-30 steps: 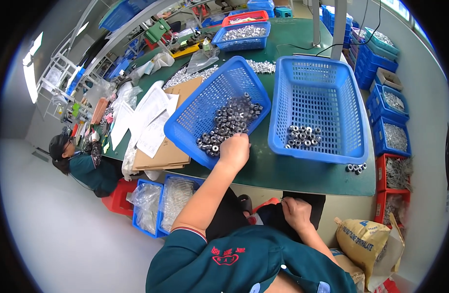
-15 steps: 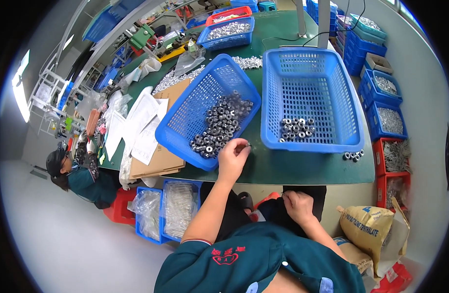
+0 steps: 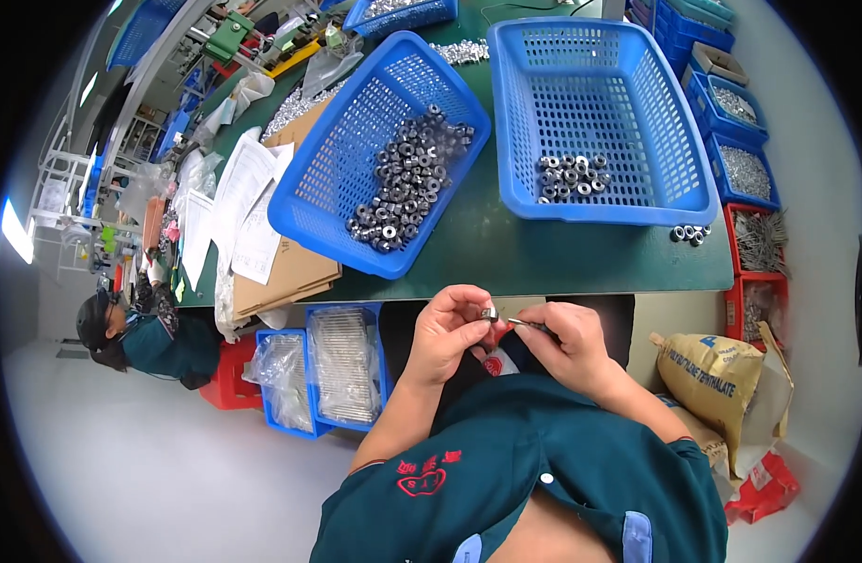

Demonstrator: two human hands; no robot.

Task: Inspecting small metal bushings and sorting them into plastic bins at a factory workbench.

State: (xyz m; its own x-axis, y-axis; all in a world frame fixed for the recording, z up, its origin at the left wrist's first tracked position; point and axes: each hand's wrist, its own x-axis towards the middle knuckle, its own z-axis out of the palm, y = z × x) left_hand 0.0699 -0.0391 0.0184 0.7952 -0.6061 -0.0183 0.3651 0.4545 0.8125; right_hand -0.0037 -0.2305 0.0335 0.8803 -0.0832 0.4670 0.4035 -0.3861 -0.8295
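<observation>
My left hand (image 3: 447, 340) pinches a small metal ring-shaped part (image 3: 489, 315) between thumb and fingers, above my lap. Facing it, my right hand (image 3: 574, 343) is closed on a thin tool with a metal tip (image 3: 516, 322); most of its length is hidden in the fingers, so its kind does not show. Tip and ring look a short gap apart. Beyond my hands, a tilted blue basket (image 3: 300, 178) holds many dark metal rings (image 3: 408, 178). To its right, a second blue basket (image 3: 600, 214) has a smaller group of rings (image 3: 574, 176).
Several rings (image 3: 691, 234) lie on the green table (image 3: 544, 263) beside the right basket. Papers (image 3: 239, 192) and cardboard (image 3: 286, 277) sit on the left. Blue bins (image 3: 323, 427) stand below the table edge, a sack (image 3: 708, 375) at right. A seated person (image 3: 159, 338) is far left.
My left hand has come back from the left basket to my lap with a ring in it. My right hand has risen beside it, its tool now in view. The head view has tilted lower.
</observation>
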